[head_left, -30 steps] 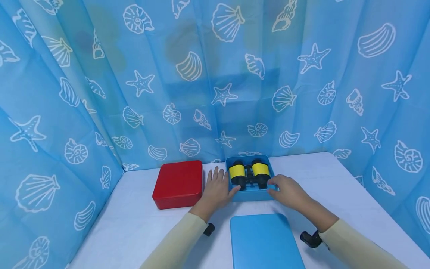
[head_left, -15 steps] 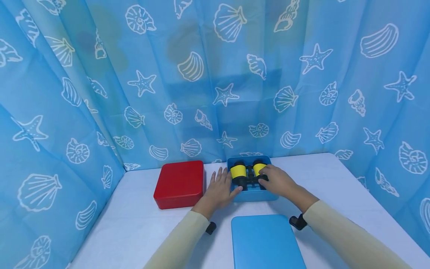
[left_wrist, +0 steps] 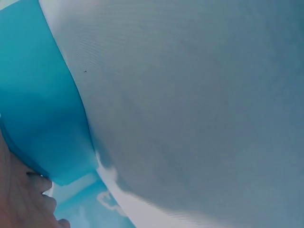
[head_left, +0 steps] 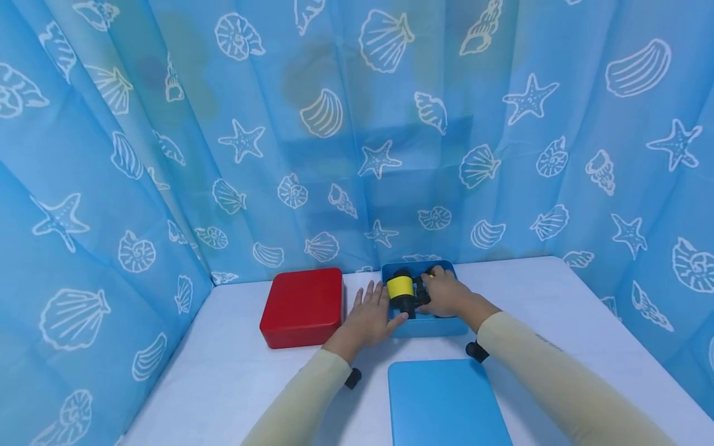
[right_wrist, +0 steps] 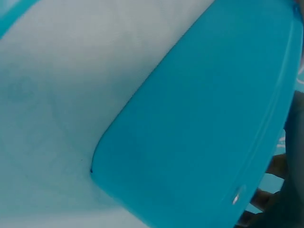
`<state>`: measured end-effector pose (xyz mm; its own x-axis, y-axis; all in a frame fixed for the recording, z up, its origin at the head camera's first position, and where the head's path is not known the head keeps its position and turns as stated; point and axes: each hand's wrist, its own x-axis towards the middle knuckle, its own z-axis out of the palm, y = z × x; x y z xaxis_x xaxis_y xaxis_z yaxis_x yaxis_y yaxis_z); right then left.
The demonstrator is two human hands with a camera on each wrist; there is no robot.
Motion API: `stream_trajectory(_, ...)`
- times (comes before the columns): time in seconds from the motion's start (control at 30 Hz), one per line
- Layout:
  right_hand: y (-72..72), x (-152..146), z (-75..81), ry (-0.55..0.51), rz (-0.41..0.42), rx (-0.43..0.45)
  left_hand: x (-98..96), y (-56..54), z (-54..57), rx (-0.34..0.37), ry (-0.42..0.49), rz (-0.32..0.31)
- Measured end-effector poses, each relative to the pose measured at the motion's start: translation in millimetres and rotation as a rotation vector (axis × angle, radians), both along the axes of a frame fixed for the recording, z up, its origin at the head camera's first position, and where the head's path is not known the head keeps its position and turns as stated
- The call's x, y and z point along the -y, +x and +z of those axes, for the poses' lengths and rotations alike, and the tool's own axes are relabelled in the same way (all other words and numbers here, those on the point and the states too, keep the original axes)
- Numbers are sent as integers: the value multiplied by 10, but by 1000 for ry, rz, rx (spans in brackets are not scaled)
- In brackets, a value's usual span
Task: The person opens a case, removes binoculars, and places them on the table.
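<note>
White table (head_left: pixel 223 378); binoculars (head_left: pixel 400 287) in box (head_left: pixel 429 329), partly under right fingers (head_left: pixel 438 282).

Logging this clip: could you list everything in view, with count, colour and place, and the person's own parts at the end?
curtain: at least 1, blue with white sea-life prints, behind and at both sides
table: 1, white-topped, below the curtain
red box: 1, red, far part of the table
open box: 1, blue, right of the red box
binoculars: 1, black and yellow, inside the open box
lid: 1, blue, nearer than the open box, cut off by the frame
wrist devices: 2, black, one at each wrist
sleeves: 2, cream, on the forearms
hands: 2, bare; left at the open box's left side, right gripping the binoculars' right barrel
</note>
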<state>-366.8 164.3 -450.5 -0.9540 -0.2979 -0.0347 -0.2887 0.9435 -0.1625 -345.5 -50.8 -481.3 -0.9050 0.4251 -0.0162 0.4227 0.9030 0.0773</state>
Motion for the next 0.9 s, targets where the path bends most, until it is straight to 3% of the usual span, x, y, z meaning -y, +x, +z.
stream_trajectory(0.4, -114, 90, -66, 145, -8, 2, 6, -2, -20, -4, 7, -4)
stream_trajectory(0.9, -265, 115, -44, 0, -99, 152, -3, 30, 7, 4, 12, 3)
